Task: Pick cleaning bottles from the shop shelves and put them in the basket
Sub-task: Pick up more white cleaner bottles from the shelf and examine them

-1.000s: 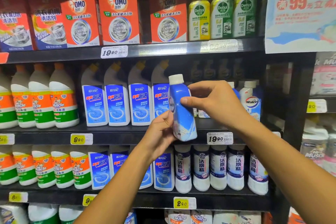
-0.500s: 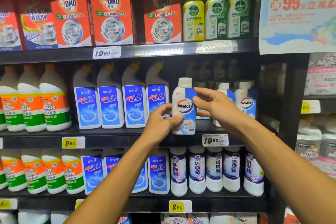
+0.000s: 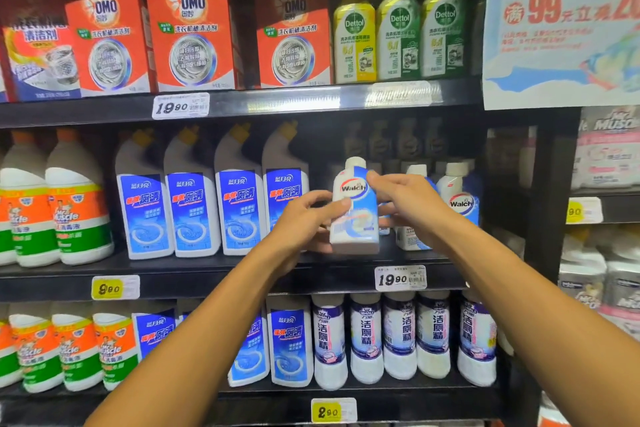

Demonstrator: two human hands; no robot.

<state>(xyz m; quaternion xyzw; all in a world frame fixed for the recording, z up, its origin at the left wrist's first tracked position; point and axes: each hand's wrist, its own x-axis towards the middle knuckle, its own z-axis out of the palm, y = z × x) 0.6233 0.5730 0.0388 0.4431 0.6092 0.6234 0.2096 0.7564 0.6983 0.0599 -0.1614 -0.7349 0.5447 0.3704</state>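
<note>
Both hands, the left hand (image 3: 304, 218) and right hand (image 3: 405, 204), grip a white-and-blue Walch bottle (image 3: 355, 215) upright at the middle shelf (image 3: 214, 274) edge; no basket is in view, so dropping it in remains.

Mr Muscle bottles (image 3: 14, 211) cut off left, back-row bottles (image 3: 381, 142) perhaps sprays, too dim.
</note>
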